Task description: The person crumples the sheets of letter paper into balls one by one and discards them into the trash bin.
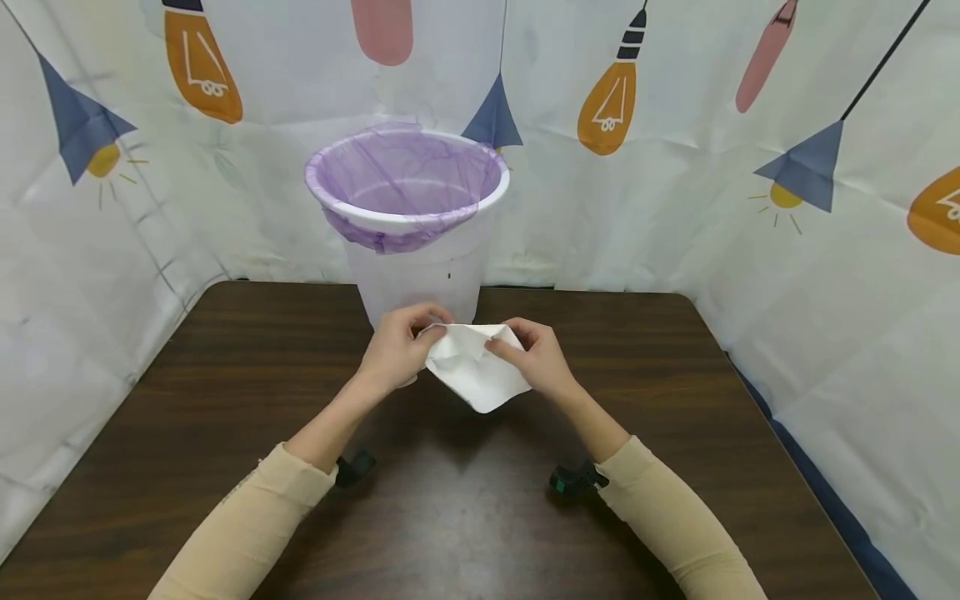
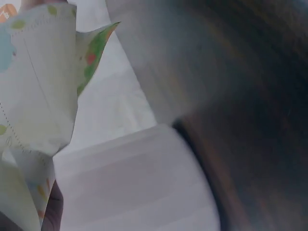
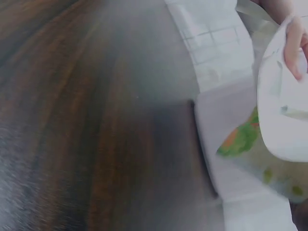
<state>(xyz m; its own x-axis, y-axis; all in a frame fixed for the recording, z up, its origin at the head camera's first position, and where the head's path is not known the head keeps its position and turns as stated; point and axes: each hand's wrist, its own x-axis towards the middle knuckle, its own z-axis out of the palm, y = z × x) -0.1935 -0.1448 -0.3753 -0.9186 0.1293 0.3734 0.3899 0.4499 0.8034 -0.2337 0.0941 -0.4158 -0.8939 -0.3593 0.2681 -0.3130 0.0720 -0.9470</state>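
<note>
Both hands hold a small folded piece of white paper (image 1: 480, 379) up in front of the bin. Its plain white side faces me in the head view, ending in a rounded point at the bottom. In the left wrist view the paper (image 2: 43, 82) shows a print of leaves and dotted lines. My left hand (image 1: 397, 346) pinches the left upper corner between thumb and fingers. On the right side, my right hand (image 1: 543, 358) grips the other edge, thumb over the white face. Part of the left hand (image 3: 292, 50) shows in the right wrist view.
A white bin (image 1: 416, 275) with a purple liner bag (image 1: 397, 179) folded over its rim stands at the table's far edge, just behind the hands. The dark wooden table (image 1: 637, 392) is surrounded by a white printed curtain (image 1: 690, 75). Dark wrist cameras (image 1: 577, 479) sit at the sleeves.
</note>
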